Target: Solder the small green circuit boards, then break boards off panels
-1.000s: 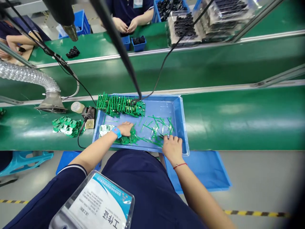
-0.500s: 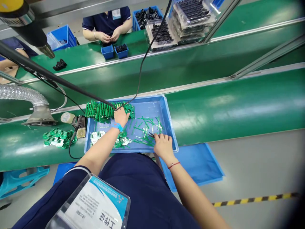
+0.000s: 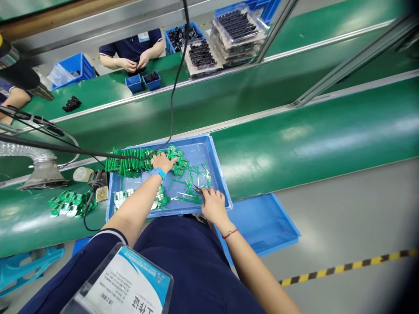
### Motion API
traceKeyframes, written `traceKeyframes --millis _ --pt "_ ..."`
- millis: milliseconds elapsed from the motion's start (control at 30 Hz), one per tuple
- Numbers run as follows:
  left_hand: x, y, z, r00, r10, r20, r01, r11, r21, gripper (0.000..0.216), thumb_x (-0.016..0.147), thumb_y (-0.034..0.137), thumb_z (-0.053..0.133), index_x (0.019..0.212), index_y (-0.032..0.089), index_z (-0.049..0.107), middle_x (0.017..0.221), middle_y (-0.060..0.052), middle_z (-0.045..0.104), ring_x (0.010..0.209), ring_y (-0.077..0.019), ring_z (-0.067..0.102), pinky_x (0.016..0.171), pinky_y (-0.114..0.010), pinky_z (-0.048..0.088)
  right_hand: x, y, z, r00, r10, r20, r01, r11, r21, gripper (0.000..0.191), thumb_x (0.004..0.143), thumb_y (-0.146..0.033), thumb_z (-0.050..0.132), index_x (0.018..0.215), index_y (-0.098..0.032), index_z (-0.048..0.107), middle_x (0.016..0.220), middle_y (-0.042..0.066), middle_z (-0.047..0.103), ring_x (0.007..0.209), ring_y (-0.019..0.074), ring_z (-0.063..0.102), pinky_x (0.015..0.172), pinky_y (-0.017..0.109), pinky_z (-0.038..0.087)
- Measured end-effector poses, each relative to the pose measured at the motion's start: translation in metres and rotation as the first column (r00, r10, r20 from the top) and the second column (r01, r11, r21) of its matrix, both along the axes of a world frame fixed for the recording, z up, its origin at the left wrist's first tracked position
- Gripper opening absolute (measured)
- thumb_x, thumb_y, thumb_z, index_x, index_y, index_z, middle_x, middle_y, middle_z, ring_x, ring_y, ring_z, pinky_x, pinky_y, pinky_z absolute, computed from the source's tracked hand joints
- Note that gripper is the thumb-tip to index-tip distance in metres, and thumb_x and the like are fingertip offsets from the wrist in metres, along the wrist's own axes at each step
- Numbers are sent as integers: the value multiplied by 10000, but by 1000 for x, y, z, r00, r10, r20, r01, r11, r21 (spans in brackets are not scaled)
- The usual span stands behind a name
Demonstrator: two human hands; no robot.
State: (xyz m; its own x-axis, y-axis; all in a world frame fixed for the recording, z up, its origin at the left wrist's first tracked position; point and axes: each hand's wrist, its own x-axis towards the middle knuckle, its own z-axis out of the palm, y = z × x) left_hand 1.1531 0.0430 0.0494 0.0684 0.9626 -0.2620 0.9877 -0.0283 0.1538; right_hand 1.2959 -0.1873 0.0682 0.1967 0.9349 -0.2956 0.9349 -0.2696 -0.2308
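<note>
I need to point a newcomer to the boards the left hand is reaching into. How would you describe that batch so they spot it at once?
Find the shallow blue tray on the near green belt. Along its far edge runs the row of green circuit boards, where the left hand rests. Unlike the loose strips and flat-lying boards nearby, these stand on edge, packed together.

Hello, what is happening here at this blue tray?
A person sits at a green conveyor with a blue tray in front. The left hand reaches to the row of green boards standing along the tray's far side. The right hand rests at the near edge and holds a small dark tool, beside loose green strips. More boards lie on the belt left of the tray.
</note>
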Motion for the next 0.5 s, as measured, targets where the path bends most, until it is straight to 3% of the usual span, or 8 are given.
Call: traceKeyframes --millis 67,200,333,500 --pt "5 5 0 1000 -29 1 29 1000 1 508 773 537 612 1058 117 598 1190 -228 613 1215 -395 461 992 -488 342 3 -6 2 1000 -19 -20 19 1000 -9 530 786 -131 525 1313 -179 517 1174 121 581 1069 271 469 958 371 283" --pt "8 10 0 993 -103 56 103 995 11 318 829 365 600 1074 163 586 1153 -148 627 1144 -288 551 952 -372 406 10 -16 6 995 -80 -57 79 996 -34 545 785 -124 501 1327 -179 508 1176 116 585 1074 270 475 955 360 303" --pt "5 3 4 996 -70 56 65 995 82 421 858 232 542 1246 98 452 1251 -201 536 1097 -274 576 909 -364 434 15 -21 7 987 -128 -94 125 991 -43 564 777 -119 487 1337 -182 498 1190 109 578 1081 268 479 963 358 312" --pt "9 -18 0 992 -118 42 111 985 131 396 842 394 583 1124 123 521 1246 -194 511 1225 -327 457 1010 -417 358 16 -25 8 979 -160 -123 156 987 -46 560 771 -119 485 1328 -178 503 1194 112 575 1096 272 476 983 361 304"
